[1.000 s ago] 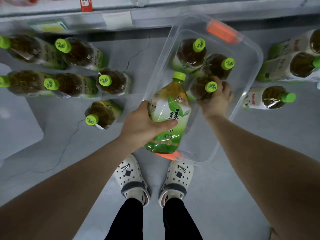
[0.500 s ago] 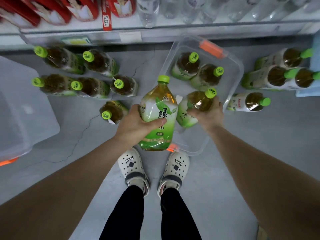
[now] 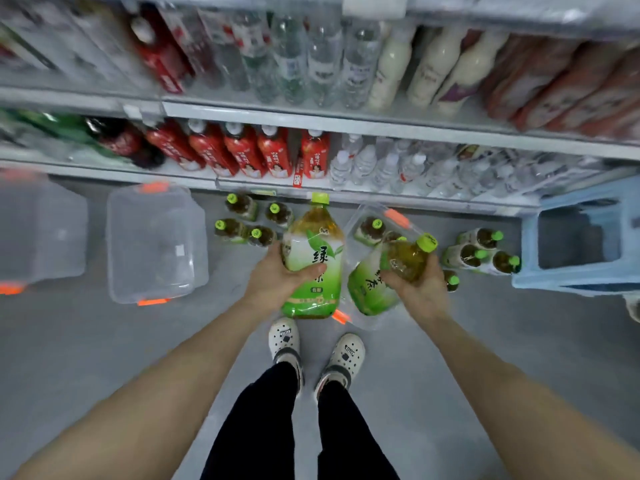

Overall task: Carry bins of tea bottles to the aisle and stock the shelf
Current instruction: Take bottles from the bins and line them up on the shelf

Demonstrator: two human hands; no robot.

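My left hand [image 3: 277, 278] grips a large green-tea bottle [image 3: 313, 258] upright by its label, lifted in front of me. My right hand [image 3: 420, 289] grips a second green-tea bottle [image 3: 384, 278], tilted with its green cap up to the right. Below them on the floor sits the clear bin [image 3: 398, 220] with orange latches, two bottles still standing in it. The shelf [image 3: 346, 124] rises in front, its rows full of red-label bottles and water bottles.
Several tea bottles [image 3: 249, 220] stand on the floor left of the bin, and others [image 3: 481, 252] lie to its right. Two empty clear bins [image 3: 156, 244] sit at left. A light blue stool [image 3: 581, 244] stands at right. My feet are below the bin.
I have straightened up: both hands rose with their bottles, the right one lifting its bottle out of the bin. The view has swung up from the floor onto the shelves.
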